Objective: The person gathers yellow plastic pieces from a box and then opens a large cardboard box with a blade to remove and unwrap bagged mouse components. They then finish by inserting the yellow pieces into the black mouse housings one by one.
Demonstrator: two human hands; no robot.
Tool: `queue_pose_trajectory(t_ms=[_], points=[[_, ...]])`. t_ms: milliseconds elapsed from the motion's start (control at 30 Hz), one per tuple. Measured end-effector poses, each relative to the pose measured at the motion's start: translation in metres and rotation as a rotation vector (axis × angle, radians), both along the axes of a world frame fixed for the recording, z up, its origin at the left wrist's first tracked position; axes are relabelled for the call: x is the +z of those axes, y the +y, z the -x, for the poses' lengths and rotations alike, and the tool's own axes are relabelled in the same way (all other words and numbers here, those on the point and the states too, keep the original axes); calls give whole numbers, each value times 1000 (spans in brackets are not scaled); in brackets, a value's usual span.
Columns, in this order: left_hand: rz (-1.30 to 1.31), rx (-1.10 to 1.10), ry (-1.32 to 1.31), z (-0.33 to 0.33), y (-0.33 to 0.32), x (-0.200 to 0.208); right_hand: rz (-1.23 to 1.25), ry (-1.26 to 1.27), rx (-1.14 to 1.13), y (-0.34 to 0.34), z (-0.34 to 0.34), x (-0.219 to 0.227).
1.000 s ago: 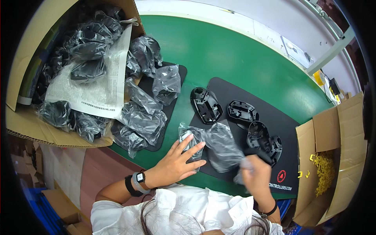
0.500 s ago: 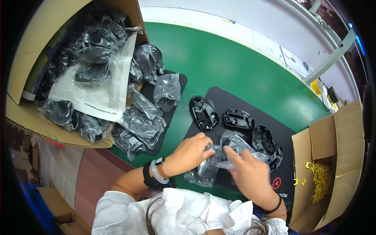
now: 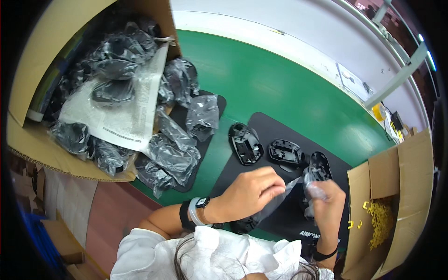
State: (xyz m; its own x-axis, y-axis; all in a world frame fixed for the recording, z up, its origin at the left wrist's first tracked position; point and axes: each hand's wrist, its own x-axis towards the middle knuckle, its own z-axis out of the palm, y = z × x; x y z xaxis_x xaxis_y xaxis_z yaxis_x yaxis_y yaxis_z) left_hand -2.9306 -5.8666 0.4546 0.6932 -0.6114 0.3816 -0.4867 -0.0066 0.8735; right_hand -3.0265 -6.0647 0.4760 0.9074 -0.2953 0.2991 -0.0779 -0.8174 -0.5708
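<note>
My left hand is closed in a pinch at one edge of a clear plastic bag, which stretches slantwise across the mat. My right hand, slightly blurred, is closed on crumpled clear plastic at its fingertips. Below my left hand, a dark plastic part shows partly, near my shirt. Beyond my hands lie black molded shells with open, ribbed insides: one at the left, one in the middle, and one at the right, partly behind my right hand.
A black mat lies on the green table. At left, a large cardboard box holds bagged black parts and a printed white sheet; more bagged parts lie beside it. Another carton at right contains small yellow pieces.
My right hand has moved right and my left hand slightly right, pulling the plastic out between them. A dark part now shows below my left hand. The whole view has shifted a little.
</note>
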Motion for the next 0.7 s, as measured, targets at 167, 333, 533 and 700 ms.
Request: queue_pose_trajectory(t_ms=[167, 333, 533, 700], points=[[64, -55, -32, 10, 4, 19, -163, -125, -247, -13, 13, 11], [107, -145, 27, 12, -13, 21, -144, -286, 200, 11, 1, 27], [-226, 22, -110, -20, 26, 18, -801, 112, 251, 5, -12, -17], [-505, 660, -357, -133, 43, 0, -603, 391, 281, 24, -16, -12]])
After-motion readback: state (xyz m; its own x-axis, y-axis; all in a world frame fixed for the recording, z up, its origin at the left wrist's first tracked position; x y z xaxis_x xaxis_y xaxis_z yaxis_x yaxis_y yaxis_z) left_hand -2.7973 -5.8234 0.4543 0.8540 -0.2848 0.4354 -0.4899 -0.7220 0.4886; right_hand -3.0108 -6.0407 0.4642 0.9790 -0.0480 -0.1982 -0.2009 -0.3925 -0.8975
